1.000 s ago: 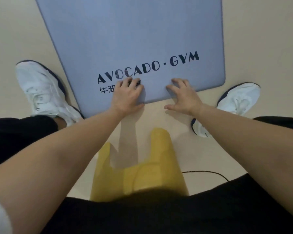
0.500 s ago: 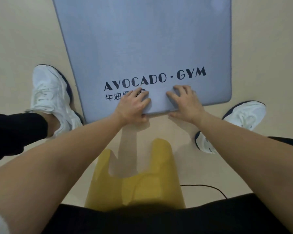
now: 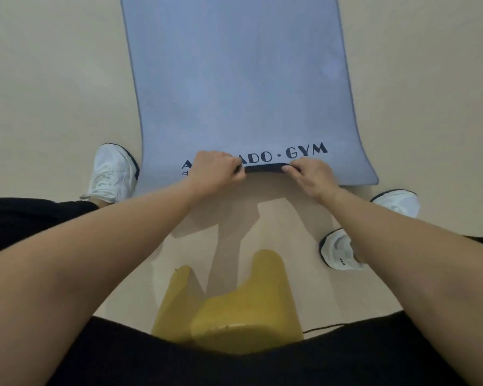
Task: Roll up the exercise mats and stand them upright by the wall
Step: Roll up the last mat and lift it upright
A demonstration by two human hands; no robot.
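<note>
Blue-grey exercise mat (image 3: 240,79) lies flat on the beige floor (image 3: 39,79), its near edge lifted.
Left hand (image 3: 215,171) and right hand (image 3: 311,176) both pinch that edge, folding it over so the dark underside shows; white shoes (image 3: 112,171) flank the mat.

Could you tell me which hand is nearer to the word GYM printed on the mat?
Right. The right hand pinches the lifted edge of the mat just below GYM; the left hand grips the same edge farther left, over the AVOCADO letters.
</note>
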